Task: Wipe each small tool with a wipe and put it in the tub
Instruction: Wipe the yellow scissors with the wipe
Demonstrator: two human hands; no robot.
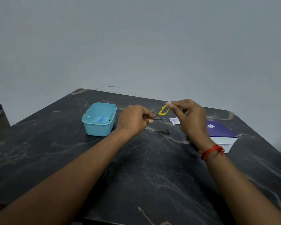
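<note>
Reaching out over the dark marbled table (144,168), I have both forearms stretched forward from the near edge, the hands raised just above the middle of the surface. My left hand (134,120) is turned knuckles-up, its fingers curled closed around a thin metal tool (157,118) whose pointed tip sticks out to the right; it looks like tweezers, though it is too small for me to be sure. My right hand (190,116) sits a little higher and to the right, wrist bent, with a red thread band (212,151) around it; thumb and forefinger are pinched on a small white wipe (169,103), the other fingers loosely folded. The wipe and the tool tip are apart, not touching.

The light blue tub (99,119) stands just left of my left hand, and a small blue-handled tool (101,119) lies inside it. On the table between my hands lies a metal nail clipper (163,132). Farther back, under the wipe, a yellow tool (163,110) rests flat. A torn white sachet (174,120) lies beside my right hand, and a purple and white box (221,132) sits to the right
</note>
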